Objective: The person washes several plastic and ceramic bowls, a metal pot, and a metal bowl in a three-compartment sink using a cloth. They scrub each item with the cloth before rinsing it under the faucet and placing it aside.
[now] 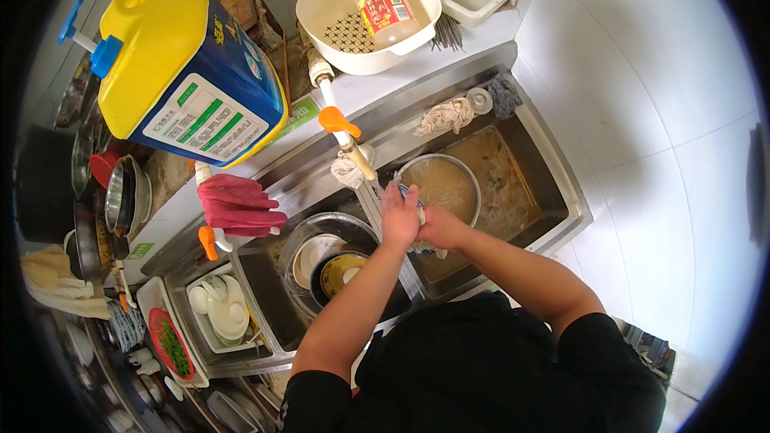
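My left hand is closed around a small blue-patterned dish, mostly hidden by the fingers. My right hand meets it from the other side, gripping a pale cloth whose end hangs below. Just left of the dish, a tap with an orange lever lets water run from its tan spout. Behind the hands, a round metal basin of cloudy water sits in the right sink compartment. That compartment also holds murky brown water.
A clear basin with stacked dishes, including a dark bowl, is in the middle compartment. White crockery fills a container at left. Pink gloves hang on another tap. A large yellow-and-blue jug and a cream colander stand on the ledge.
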`<state>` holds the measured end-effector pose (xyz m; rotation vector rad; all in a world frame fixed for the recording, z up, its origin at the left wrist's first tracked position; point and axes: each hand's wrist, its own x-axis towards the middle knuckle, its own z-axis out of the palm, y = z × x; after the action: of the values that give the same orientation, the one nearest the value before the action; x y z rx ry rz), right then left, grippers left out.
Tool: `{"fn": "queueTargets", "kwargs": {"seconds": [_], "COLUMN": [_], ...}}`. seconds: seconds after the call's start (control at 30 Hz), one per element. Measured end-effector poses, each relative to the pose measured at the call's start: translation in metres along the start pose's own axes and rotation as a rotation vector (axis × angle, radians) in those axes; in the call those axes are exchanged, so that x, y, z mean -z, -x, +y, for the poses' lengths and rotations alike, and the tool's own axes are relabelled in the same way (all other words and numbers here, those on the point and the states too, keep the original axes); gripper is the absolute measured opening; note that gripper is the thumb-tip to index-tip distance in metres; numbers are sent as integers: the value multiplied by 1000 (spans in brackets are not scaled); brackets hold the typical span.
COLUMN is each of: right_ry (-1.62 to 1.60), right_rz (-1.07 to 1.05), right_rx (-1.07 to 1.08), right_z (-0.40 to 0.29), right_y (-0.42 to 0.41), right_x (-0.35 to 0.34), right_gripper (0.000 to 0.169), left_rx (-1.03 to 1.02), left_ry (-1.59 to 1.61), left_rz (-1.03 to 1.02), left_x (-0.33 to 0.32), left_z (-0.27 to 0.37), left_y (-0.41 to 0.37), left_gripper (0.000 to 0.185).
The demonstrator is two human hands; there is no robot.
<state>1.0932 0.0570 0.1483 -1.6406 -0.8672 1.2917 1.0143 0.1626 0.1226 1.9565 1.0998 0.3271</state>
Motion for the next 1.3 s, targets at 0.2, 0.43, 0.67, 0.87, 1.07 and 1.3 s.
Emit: {"fn": "queueTargets", "kwargs": {"seconds": [0.2, 0.43, 0.67, 0.87, 1.07, 1.3], "right_ry": [-480, -1061, -922, 480, 232, 862], "right_rz": [-140, 148, 158, 300, 358, 954], "right_rx": [-139, -160, -141, 566, -225, 650], "right_z": [-19, 23, 6, -45, -40, -41], "right_y": [16, -2, -50, -37, -95, -69], "right_x": [24, 44, 21, -48, -12, -76], "right_gripper": [33, 31, 35, 60, 63, 54], "left_rx": [644, 595, 347, 395, 344, 448], "left_ry": [796, 1390, 1204, 1215, 1329, 1486], "left_rz": [-365, -435, -770, -470, -502, -219], "left_x": [31, 71, 106, 92, 99, 90], "left_z": [-49, -72, -39, -45, -36, -40], "left_y": [-26, 8, 19, 18, 38, 31], "left_gripper": [63, 45, 40, 37, 36, 42]}}
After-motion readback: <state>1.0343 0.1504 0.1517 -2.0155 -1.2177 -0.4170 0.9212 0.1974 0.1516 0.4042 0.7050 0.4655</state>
